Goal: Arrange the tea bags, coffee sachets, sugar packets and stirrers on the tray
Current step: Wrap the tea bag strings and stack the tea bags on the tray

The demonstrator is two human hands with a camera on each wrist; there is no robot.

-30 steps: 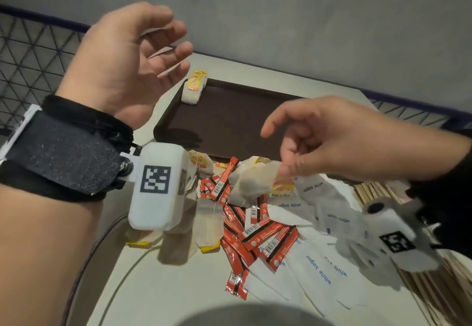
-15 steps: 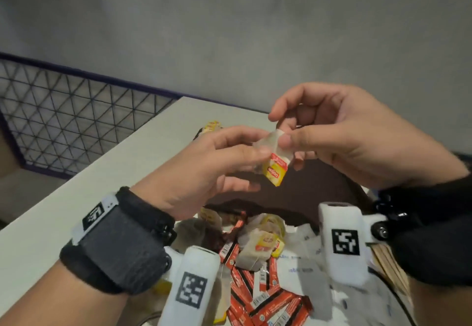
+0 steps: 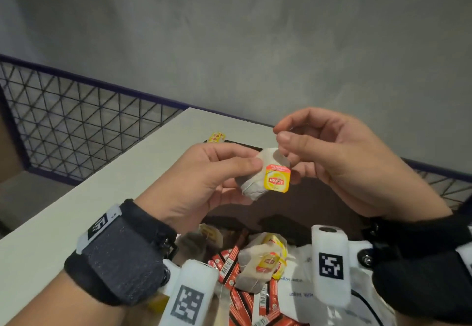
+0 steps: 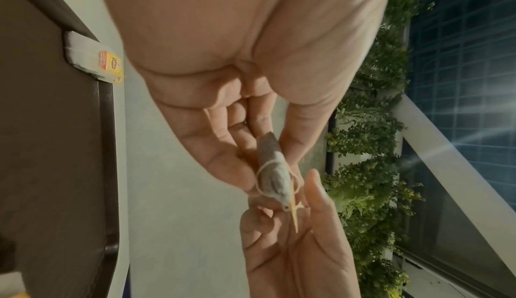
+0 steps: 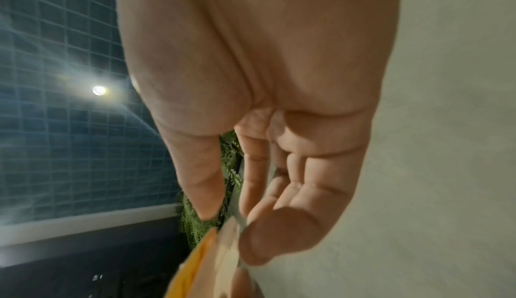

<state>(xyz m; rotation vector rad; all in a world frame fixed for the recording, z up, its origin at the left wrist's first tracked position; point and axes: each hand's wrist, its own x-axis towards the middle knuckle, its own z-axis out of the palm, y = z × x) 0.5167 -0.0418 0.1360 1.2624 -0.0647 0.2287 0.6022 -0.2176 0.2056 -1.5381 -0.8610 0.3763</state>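
Note:
Both hands hold one tea bag [image 3: 255,182] up in the air above the dark brown tray [image 3: 319,203]. My left hand [image 3: 245,172] pinches its left side between thumb and fingers. My right hand [image 3: 281,144] pinches its top edge. The bag's yellow tag [image 3: 277,180] faces me. In the left wrist view the string is wound round the tea bag [image 4: 272,170]. A few tea bags [image 3: 217,137] lie at the tray's far left corner [image 4: 92,59]. The right wrist view shows the tag [image 5: 195,265] blurred below the thumb.
Below my wrists lies a loose pile on the white table [image 3: 102,198]: more tea bags [image 3: 263,261], red coffee sachets [image 3: 229,267] and white sugar packets [image 3: 298,287]. A wire mesh fence [image 3: 76,126] runs along the table's left. A grey wall stands behind.
My right hand lifted a tea bag out of the pile and my left hand came in to pinch it. Both hands now hold it higher, with the tag turned towards me.

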